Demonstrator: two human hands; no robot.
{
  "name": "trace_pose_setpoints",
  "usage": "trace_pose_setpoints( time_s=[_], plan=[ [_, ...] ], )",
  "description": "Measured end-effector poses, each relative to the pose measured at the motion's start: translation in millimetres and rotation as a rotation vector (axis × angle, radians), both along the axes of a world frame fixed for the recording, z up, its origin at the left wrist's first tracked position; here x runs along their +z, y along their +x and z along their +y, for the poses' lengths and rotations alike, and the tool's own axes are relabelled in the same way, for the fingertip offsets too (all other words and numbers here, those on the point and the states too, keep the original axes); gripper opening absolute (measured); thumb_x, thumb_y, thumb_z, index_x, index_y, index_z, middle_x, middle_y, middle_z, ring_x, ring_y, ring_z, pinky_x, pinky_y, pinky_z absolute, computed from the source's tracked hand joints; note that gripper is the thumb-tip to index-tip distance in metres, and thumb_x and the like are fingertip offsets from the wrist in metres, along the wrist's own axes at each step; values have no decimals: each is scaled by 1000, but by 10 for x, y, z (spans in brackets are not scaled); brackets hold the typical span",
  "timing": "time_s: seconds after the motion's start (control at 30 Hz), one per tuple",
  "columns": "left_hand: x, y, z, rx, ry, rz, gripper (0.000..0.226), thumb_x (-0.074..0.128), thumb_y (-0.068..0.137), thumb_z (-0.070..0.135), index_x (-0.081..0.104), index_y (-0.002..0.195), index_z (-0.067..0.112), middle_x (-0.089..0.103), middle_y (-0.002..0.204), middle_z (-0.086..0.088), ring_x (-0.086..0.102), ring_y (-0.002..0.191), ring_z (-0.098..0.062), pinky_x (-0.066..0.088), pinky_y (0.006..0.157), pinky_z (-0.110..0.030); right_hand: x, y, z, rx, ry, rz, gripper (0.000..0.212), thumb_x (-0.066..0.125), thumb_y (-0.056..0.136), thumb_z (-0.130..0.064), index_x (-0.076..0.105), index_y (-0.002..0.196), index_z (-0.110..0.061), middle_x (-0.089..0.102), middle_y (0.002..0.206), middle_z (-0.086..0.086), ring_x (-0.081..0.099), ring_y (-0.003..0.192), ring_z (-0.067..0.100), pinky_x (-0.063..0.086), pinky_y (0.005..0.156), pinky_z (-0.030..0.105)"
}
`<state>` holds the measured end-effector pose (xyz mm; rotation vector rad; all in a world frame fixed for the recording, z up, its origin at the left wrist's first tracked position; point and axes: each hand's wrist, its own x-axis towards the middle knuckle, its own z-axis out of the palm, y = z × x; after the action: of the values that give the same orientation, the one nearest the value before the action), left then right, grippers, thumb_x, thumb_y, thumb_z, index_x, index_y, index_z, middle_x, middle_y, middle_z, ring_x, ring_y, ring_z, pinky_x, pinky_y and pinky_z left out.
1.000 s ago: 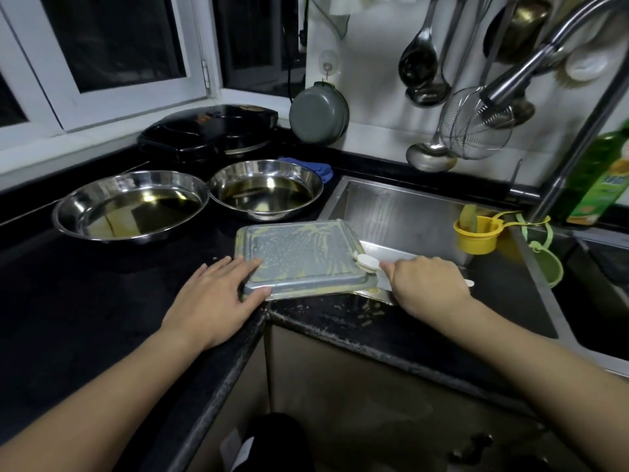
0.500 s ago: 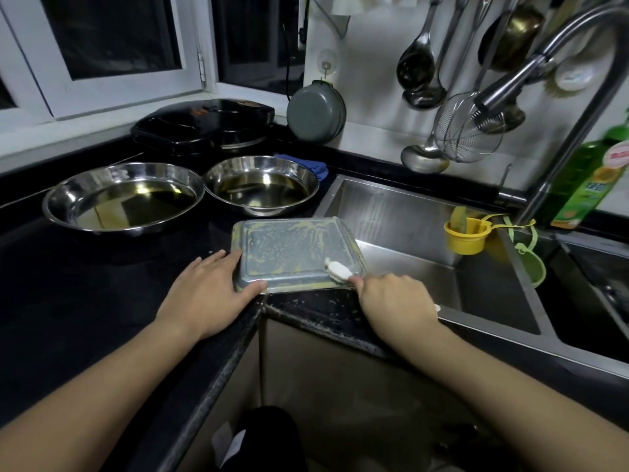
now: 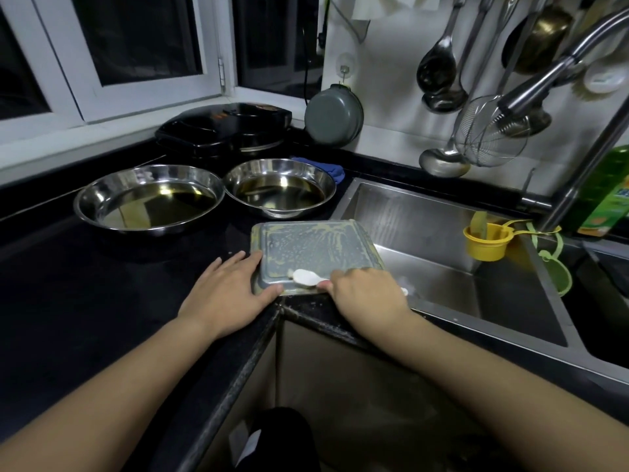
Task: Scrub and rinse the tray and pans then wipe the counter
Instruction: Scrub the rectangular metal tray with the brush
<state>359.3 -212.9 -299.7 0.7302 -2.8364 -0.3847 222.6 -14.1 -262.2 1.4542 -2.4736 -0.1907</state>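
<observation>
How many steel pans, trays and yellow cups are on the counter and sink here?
Round steel pans: 2, the larger and the smaller, both on the counter
Rectangular tray: 1
Yellow cup: 1
Total: 4

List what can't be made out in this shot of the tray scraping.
- Head view: the white scraper handle is hidden inside the right hand, so its grip can't be seen.
- The tray near edge is covered by both hands; the left hand hides its corner.
- The green bottle is cut off by the right edge, label blurred.
- The faucet top runs out of frame.
</observation>
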Motion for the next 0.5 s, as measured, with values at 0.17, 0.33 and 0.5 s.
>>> trace_pose_setpoints(
  time_s=[0.17,0.33,0.5],
  plan=[
    [33,22,-8,8,15,11,83,47,95,66,19,163,28,28,167,6,13,155,-4,6,128,-32,-93,162,-365,117,1,73,47,33,107,-48,65,108,-14,74,101,11,70,95,35,33,65,37],
    [45,56,-29,-29,53,-14,74,44,100,58,16,163,33,24,167,10,8,155,-2,3,128,-34,6,-58,-39,97,23,40,41,31,107,-48,63,112,-22,72,106,7,69,99,32,40,69,37],
    [5,31,-42,-40,78,-13,67,37,103,51,14,163,34,23,168,10,6,155,0,1,128,-36,145,-458,457,-44,84,117,48,24,105,-57,60,111,-25,71,109,0,67,104,27,48,76,37]
  ],
)
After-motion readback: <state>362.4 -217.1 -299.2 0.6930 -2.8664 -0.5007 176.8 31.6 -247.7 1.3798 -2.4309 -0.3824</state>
